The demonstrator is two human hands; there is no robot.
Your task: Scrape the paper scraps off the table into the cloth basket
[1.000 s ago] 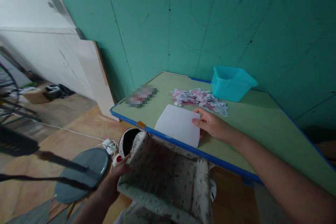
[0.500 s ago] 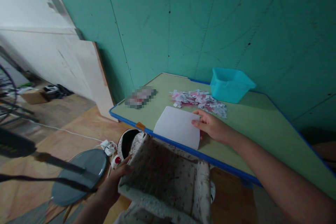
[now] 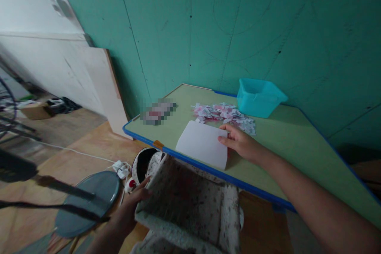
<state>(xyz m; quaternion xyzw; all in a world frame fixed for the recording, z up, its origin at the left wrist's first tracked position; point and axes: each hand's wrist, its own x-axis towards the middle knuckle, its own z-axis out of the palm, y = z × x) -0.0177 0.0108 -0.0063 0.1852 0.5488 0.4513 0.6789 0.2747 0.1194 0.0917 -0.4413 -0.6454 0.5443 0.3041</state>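
Note:
My right hand (image 3: 233, 139) is closed on the right edge of a white sheet of paper or card (image 3: 201, 143), thumb on top. The sheet lies near the front edge of the table and partly over it. Just behind it is a spread heap of small white and pink paper scraps (image 3: 223, 113). Low at the left, my left hand (image 3: 135, 200) grips the left side of a white, dark-speckled open bin or bag (image 3: 186, 196) below the table edge. Some of its fingers are hidden behind that side. The bin's inside is dark, with its contents unclear.
A turquoise plastic basket (image 3: 260, 99) stands at the back of the pale green, blue-edged table (image 3: 285, 143) by the green wall. A pixelated flat item (image 3: 159, 111) lies at the left. Below left are a round grey stool (image 3: 87, 202) and a white power strip (image 3: 120, 168) with cables.
The view has shifted slightly. Both hands keep their holds, and the white sheet and the speckled bin stay almost where they were.

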